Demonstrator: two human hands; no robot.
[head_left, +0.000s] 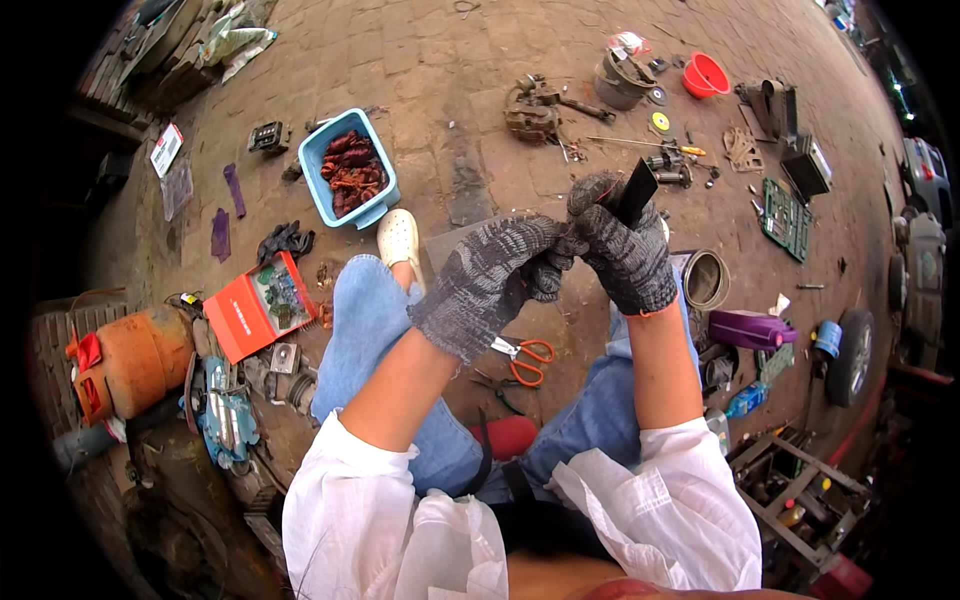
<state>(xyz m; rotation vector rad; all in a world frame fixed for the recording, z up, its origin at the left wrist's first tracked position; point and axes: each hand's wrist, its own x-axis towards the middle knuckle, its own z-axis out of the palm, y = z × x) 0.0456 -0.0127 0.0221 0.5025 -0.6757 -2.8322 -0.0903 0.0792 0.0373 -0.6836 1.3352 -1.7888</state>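
Observation:
Both my hands wear grey knitted gloves and meet in front of me above my knees. My right hand [628,250] is closed around a flat black strip [638,190], whose square end sticks up past the fingers; its exact kind does not show. My left hand [495,275] is closed too, its fingertips pressed together against the right hand's fingers. Whatever lies between those fingertips is hidden. Below the hands, orange-handled scissors [530,362] lie on the ground, with dark pliers [500,392] close by.
A blue tub [390,172] of reddish-brown coiled pieces stands ahead left, beside my shoe. To the left are a red box [243,318] and an orange gas cylinder [140,360]. On the right lie a purple container [750,330], a green tool case [786,220] and a red bowl [707,76].

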